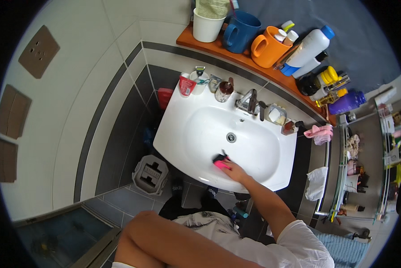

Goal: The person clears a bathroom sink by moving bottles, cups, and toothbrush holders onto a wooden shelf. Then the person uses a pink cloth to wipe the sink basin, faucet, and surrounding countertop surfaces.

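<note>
My right hand (233,170) reaches into the white washbasin (173,124) and grips a small pink and black object (221,162). That object, perhaps a scrubber, is blurred and lies against the front left slope of the bowl. Farther back in the bowl is the metal drain (231,137). Behind it, a chrome faucet (247,101) stands on the basin's rear edge. My left arm is bent across the bottom of the picture; its hand is out of view.
A brown pump bottle (224,90), a cup with a razor (199,82) and a soap dish (276,114) line the basin's back. Mugs and bottles crowd the wooden shelf (234,59) above. Glass shelves (341,174) stand right; a grey bin (150,175) sits on the floor, left.
</note>
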The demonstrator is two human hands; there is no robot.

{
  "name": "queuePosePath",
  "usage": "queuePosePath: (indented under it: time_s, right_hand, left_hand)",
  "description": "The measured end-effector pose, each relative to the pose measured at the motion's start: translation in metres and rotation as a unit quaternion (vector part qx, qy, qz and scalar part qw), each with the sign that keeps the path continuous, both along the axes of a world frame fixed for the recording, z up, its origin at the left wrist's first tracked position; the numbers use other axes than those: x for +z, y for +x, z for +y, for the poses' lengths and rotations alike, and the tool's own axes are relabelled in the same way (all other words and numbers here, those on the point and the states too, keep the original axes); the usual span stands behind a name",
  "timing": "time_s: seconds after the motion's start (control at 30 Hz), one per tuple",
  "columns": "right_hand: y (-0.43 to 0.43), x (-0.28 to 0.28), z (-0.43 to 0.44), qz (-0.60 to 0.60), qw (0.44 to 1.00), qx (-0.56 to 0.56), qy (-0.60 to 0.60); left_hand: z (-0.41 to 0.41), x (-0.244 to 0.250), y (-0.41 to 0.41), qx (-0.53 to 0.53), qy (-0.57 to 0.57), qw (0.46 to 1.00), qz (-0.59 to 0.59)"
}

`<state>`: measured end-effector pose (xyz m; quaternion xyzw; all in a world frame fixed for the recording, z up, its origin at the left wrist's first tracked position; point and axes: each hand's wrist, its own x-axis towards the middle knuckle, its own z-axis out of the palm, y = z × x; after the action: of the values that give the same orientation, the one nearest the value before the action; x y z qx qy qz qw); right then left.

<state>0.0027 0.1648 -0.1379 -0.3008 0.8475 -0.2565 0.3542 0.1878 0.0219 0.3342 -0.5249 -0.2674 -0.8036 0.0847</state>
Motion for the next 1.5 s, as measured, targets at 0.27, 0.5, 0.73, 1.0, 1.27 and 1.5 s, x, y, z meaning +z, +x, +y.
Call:
queuePosePath:
  time_s: [0.27,0.5,0.73,1.0,1.27,1.5]
  right_hand:
    - [-0.019,-0.012,0.086,0.246,0.904,-0.053,0.347]
    - [-0.002,-0.058,-0.063,0.183,0.965,-0.048,-0.182]
    - [-0.033,-0.003,-0.073,0.021,0.949,-0.256,-0.186]
    - [-0.174,0.111,-0.003,-0.208,0.757,-0.563,-0.258]
    - [-0.199,0.108,-0.028,-0.271,0.669,-0.595,-0.353]
    - [-0.202,0.107,-0.036,-0.253,0.652,-0.607,-0.378]
  left_hand:
    - [-0.168,-0.183,0.032,0.155,-0.279,0.901,-0.295]
    - [-0.149,-0.302,0.13,0.325,-0.15,0.648,-0.672]
    - [-0.125,-0.324,0.021,0.295,-0.252,0.65,-0.654]
    - [-0.096,-0.425,-0.146,0.589,-0.626,0.437,-0.263]
    - [-0.091,-0.468,-0.186,0.418,-0.807,0.283,-0.308]
    - [-0.095,-0.483,-0.188,0.429,-0.767,0.336,-0.339]
